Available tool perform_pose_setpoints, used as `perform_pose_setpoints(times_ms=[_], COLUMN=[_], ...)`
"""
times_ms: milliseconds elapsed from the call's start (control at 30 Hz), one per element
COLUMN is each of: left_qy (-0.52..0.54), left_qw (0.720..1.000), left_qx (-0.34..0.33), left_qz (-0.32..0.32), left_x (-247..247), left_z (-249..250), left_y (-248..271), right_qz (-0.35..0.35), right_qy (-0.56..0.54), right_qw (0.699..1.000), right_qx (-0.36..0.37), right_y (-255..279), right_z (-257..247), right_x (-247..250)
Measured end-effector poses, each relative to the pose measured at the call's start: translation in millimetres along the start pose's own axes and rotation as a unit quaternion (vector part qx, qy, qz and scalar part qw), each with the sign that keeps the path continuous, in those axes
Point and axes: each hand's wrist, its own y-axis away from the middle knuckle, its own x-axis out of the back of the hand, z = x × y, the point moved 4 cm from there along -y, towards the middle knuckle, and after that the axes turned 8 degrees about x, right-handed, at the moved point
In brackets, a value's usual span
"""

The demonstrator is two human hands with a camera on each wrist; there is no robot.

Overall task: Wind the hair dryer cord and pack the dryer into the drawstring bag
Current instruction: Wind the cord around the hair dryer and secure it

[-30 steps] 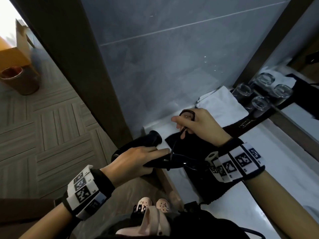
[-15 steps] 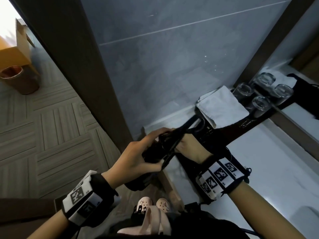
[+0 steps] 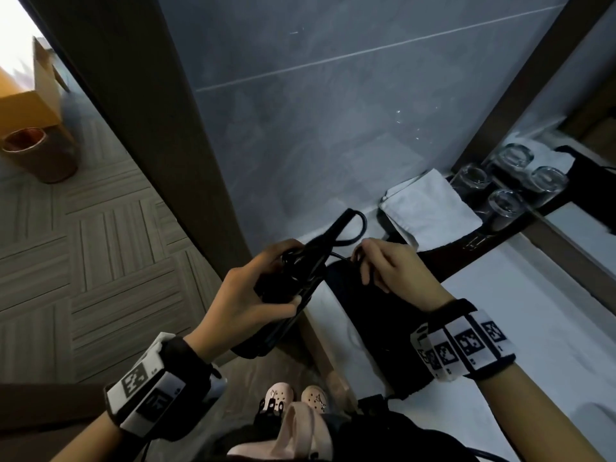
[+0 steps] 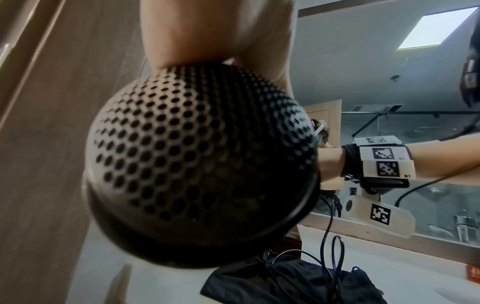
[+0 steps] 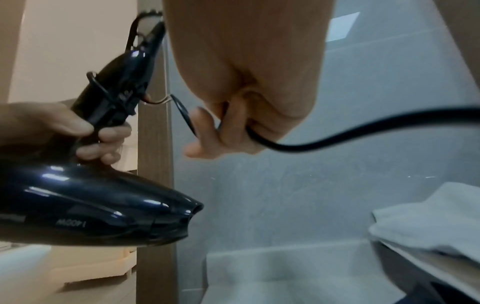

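Observation:
My left hand [image 3: 256, 295] grips the handle of the glossy black hair dryer [image 5: 85, 214], with turns of black cord [image 3: 346, 228] wound around that handle. The dryer's perforated rear grille [image 4: 200, 164] fills the left wrist view. My right hand [image 3: 383, 265] sits just right of the handle and pinches the cord [image 5: 337, 131], which trails off to the right. Under the right hand, the black drawstring bag [image 3: 376, 325] lies flat on the white counter [image 3: 550, 328]; its mouth is hidden.
A folded white towel [image 3: 430, 211] lies on a dark tray [image 3: 466, 248] with three upturned glasses [image 3: 506, 208] at the back right, against a mirror. A grey tiled wall and a brown door frame [image 3: 150, 128] stand close behind. A bin [image 3: 40, 155] sits on the floor at far left.
The left hand has tipped the dryer so its handle points up and away. The right hand brought the cord in around the handle, then moved off to the right of it.

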Motion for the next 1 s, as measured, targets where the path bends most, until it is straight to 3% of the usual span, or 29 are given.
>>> perform_pose_setpoints(times_ms=[100, 200, 333, 500, 667, 800, 900, 1000], left_qy=[-0.002, 0.013, 0.056, 0.027, 0.043, 0.05, 0.032, 0.024], left_qw=[1.0, 0.999, 0.991, 0.987, 0.982, 0.98, 0.982, 0.978], left_qx=[-0.011, -0.007, 0.038, 0.06, 0.081, 0.078, 0.075, 0.083], left_qz=[0.002, 0.032, 0.112, 0.145, 0.165, 0.175, 0.169, 0.188], left_x=[0, 4, 18, 20, 12, 14, 11, 10], left_z=[5, 3, -12, -29, -38, -35, -30, -25], left_y=[1, -2, -8, -7, -5, -7, -7, -7], right_qz=[0.046, 0.029, -0.032, -0.054, -0.062, -0.008, -0.005, -0.036], right_qy=[0.057, 0.157, 0.101, 0.091, 0.013, -0.041, -0.001, 0.124], right_qw=[0.997, 0.986, 0.99, 0.988, 0.996, 0.999, 0.999, 0.992], right_qx=[0.006, 0.047, 0.091, 0.117, 0.057, 0.004, -0.046, -0.011], right_y=[-1, 2, 12, 34, 38, 36, 34, 37], right_z=[11, 9, -8, -38, -41, -25, -7, 0], right_x=[4, -2, -9, -7, -11, -9, -15, -24])
